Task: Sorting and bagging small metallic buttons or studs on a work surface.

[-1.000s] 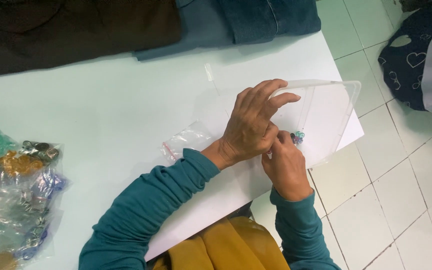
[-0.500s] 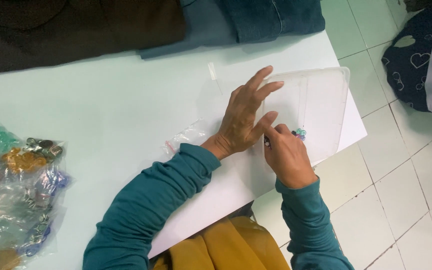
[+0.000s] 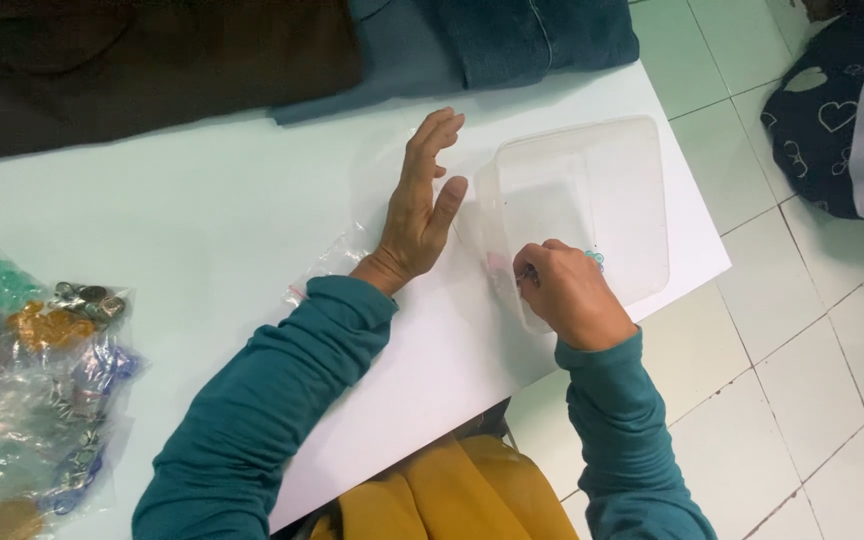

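My left hand [image 3: 422, 205] lies flat and open on the white table [image 3: 202, 210], palm pressing a small clear plastic bag [image 3: 337, 260]. Just right of it sits a clear, shallow plastic container [image 3: 592, 190] near the table's right corner. My right hand [image 3: 567, 293] rests at the container's near edge with fingers pinched together on something small; a tiny blue-green piece [image 3: 594, 258] shows beside the fingertips. Both arms wear teal sleeves.
A heap of clear bags with coloured beads or small pieces [image 3: 32, 380] lies at the table's left. Dark brown cloth [image 3: 132, 60] and blue denim [image 3: 512, 35] lie along the far edge. Tiled floor [image 3: 812, 380] and a dark heart-print fabric [image 3: 832, 110] are at right.
My left hand lifted off my right hand and flattened onto the table, fingers spread. The clear container now lies more squarely in view; my right hand stays pinched at its near edge.
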